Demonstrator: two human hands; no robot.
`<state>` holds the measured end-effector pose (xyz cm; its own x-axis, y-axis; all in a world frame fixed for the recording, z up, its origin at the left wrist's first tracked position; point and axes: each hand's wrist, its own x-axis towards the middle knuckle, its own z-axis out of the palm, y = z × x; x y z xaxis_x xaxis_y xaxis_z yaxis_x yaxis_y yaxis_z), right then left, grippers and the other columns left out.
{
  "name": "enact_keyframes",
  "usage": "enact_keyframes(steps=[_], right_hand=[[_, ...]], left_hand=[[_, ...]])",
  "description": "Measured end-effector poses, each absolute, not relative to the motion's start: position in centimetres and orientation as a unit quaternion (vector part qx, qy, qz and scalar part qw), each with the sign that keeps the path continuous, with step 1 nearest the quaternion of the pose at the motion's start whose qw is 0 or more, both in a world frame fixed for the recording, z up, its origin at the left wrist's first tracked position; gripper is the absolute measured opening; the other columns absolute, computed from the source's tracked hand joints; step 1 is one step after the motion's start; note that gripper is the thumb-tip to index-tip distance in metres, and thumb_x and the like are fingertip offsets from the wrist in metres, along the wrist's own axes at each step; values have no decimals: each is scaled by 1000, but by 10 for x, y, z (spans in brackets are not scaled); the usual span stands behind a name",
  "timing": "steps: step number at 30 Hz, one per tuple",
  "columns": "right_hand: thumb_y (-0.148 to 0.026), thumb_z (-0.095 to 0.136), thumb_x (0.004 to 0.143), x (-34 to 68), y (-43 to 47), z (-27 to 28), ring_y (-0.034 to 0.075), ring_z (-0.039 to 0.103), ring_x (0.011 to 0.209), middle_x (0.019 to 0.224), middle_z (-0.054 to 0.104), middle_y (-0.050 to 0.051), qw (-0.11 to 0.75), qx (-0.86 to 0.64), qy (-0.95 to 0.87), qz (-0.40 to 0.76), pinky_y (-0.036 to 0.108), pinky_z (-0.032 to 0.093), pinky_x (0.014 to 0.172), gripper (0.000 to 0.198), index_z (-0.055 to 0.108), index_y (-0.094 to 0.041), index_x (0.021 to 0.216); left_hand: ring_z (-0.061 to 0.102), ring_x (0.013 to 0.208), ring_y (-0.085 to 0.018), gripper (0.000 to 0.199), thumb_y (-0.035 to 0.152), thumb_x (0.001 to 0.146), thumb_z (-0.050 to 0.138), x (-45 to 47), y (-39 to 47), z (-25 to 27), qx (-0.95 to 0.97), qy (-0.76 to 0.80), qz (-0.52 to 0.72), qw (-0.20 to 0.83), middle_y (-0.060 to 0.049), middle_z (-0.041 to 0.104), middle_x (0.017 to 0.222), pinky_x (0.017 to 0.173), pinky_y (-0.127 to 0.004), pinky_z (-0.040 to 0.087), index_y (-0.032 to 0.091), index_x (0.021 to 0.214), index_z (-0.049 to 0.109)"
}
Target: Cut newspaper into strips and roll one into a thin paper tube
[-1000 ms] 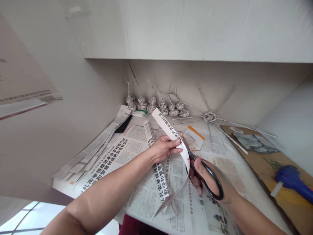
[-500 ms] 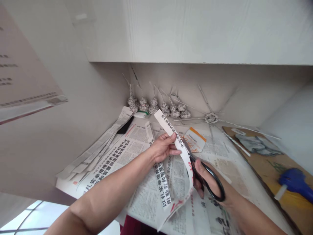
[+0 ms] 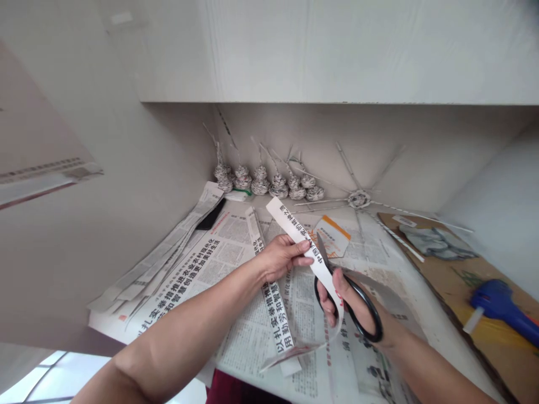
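My left hand pinches a long strip of newspaper between thumb and fingers; its far end points up and away, and its tail curls down past the scissors toward the table's near side. My right hand grips black-handled scissors, thumb through one loop and fingers at the other. The scissor blades lie partly apart, right beside the strip's right edge. Beneath my left hand another printed strip lies on the newspaper-covered table.
Several woven paper gourds line the back wall, beside a spoked paper weave. Stacked strips and a black phone lie left. At right, a blue glue gun rests on cardboard. An orange-edged packet lies behind the scissors.
The scissors' blades have opened wider and stand more upright beside the strip. The strip's tail has swung and now curls leftward under my right hand. The view has shifted slightly.
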<state>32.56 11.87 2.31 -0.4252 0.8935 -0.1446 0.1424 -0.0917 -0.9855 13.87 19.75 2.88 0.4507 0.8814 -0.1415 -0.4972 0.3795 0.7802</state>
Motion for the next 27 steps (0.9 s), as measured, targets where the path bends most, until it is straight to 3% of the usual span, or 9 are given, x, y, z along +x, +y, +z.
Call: enact_keyframes(steps=[8,12,17,21,27], right_hand=[[-80,38,83,318,117,29,10,46,33,46,48,-4,315,-492,-587,560,21,37,35,64,50,-20,67],[-81,47,78,314,117,36,10,44,29,41,48,-5,317,-500,-581,559,21,34,30,61,51,-21,68],[-78,47,80,316,118,33,10,44,30,42,49,-4,313,-492,-586,563,21,35,31,60,50,-20,66],[-78,39,84,319,119,26,10,44,36,47,47,-4,315,-462,-557,614,22,37,36,62,52,-20,68],[-77,32,87,324,122,19,13,55,48,57,57,0,312,-437,-601,592,26,44,50,66,58,-17,78]], left_hand=[[70,71,-13,21,15,67,85,135,200,28,348,276,445,778,-8,74,81,61,-17,58,8,84,74],[71,70,-13,19,16,71,82,133,201,29,335,265,456,781,-7,74,81,61,-18,60,8,85,72],[71,59,-17,22,30,78,77,131,206,29,313,258,484,776,-4,73,75,51,-28,61,14,88,66],[71,63,-15,25,25,74,81,133,204,25,343,248,463,779,-6,74,80,50,-20,59,12,91,68],[70,67,-15,31,25,67,85,140,197,20,370,244,430,787,-9,74,81,51,-17,57,9,89,71]])
